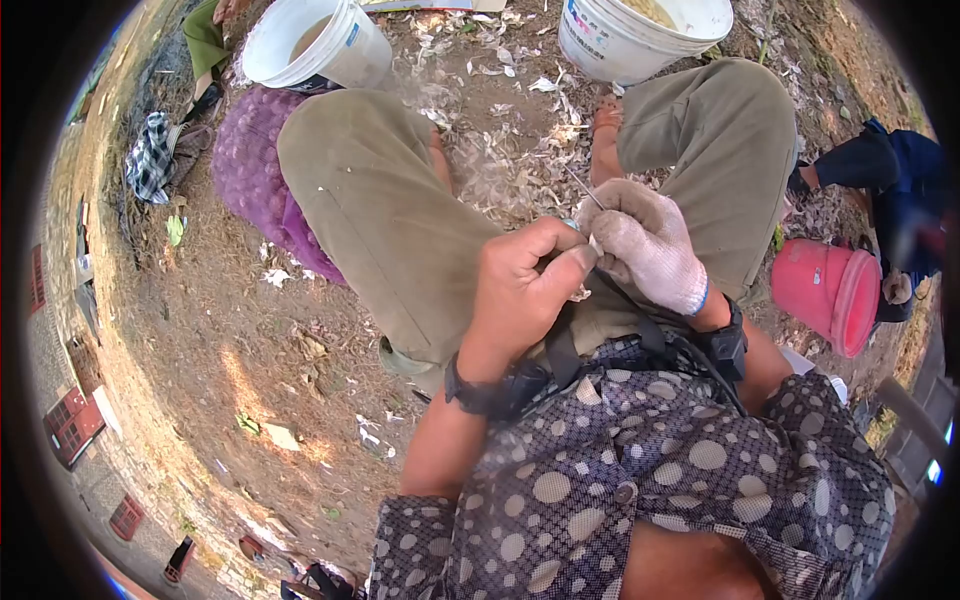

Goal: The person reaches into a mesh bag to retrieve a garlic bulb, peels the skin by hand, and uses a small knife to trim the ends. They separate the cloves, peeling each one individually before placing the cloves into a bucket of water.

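My left hand (pixel 535 275), bare, is closed in a pinch of thumb and forefinger in front of my lap. A small pale garlic clove (pixel 597 243) shows only in part at its fingertips. My right hand (pixel 648 243), in a whitish knit glove, is closed around a small knife (pixel 583 187). The thin metal blade sticks up past the fingers, and the handle is hidden in the glove. Both hands meet at the fingertips between my knees.
Two white buckets (pixel 365 55) (pixel 625 60) stand beyond my feet. A purple mesh sack (pixel 260 165) full of round bulbs rests against my left leg. On the right a pink bucket (pixel 815 285) lies tilted near another person (pixel 905 190). Pale peelings (pixel 510 150) litter the ground.
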### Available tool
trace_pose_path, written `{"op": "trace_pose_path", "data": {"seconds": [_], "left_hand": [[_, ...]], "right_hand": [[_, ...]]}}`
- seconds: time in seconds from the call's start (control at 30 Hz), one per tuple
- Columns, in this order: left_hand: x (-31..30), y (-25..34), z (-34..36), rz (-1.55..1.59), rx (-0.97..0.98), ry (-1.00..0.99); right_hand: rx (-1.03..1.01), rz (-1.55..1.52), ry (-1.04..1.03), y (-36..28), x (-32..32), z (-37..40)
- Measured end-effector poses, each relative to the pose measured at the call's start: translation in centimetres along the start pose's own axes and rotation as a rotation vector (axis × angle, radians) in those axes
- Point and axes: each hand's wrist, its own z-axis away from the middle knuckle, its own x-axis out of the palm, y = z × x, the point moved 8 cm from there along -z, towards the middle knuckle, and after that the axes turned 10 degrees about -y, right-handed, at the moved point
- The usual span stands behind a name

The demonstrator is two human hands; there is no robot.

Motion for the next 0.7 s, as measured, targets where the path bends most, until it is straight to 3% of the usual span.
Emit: {"op": "trace_pose_path", "data": {"seconds": [0.1, 0.33, 0.43, 0.53, 0.57, 0.7], "left_hand": [[0.0, -1.4, 0.3, 0.299, -0.14, 0.022], [-1.3, -3.1, -0.1, 0.535, -0.235, 0.243], [-2.5, -4.9, 0.4, 0.582, -0.311, 0.416], [-2.5, -5.6, 0.3, 0.669, -0.306, 0.402], [-2.4, -5.7, 0.2, 0.687, -0.313, 0.39], [-2.1, -6.4, -0.3, 0.692, -0.314, 0.337]], "right_hand": [[0.011, -0.149, -0.035, 0.0, 0.4, -0.1], [-0.031, -0.118, -0.076, -1.1, -0.6, -0.3], [-0.174, 0.014, 0.212, -5.5, -5.2, -0.3], [-0.397, 0.233, 0.532, -14.0, -11.8, -1.3], [-0.477, 0.247, 0.52, -16.0, -14.3, -2.3], [-0.448, 0.188, 0.676, -18.7, -21.4, -3.7]]}}
